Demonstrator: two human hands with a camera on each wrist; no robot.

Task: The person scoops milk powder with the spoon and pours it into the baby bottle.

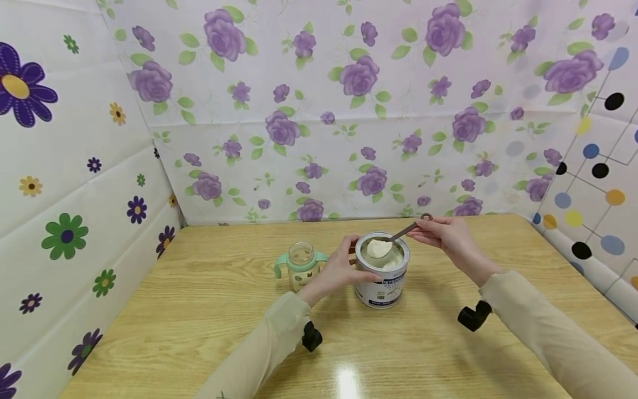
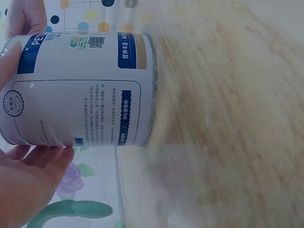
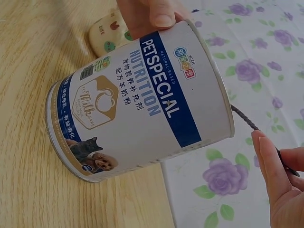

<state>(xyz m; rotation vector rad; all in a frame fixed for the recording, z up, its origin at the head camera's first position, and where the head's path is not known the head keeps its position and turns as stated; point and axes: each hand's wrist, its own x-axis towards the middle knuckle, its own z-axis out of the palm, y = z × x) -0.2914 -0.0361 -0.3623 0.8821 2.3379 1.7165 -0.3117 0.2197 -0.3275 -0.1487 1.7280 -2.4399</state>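
Observation:
A white and blue milk powder tin [image 1: 381, 292] stands without its lid on the table, pale powder inside. My left hand [image 1: 340, 272] grips it from the left, thumb [image 3: 164, 18] on the near side and fingers [image 2: 47, 159] round the far side. Between thumb and fingers, my right hand [image 1: 451, 237] pinches the dark handle of a spoon [image 1: 405, 230]. The spoon's bowl is heaped with powder [image 1: 380, 247] and lies over the tin's mouth; in the right wrist view the tin wall hides it. "PETSPECIAL NUTRITION" shows on the label [image 3: 152, 95].
Just left of the tin, behind my left wrist, stands a clear baby bottle [image 1: 301, 254] with a green collar and two green handles. Flowered cloth [image 1: 279, 172] hangs behind the wooden table [image 1: 199, 310], with more patterned cloth at both sides.

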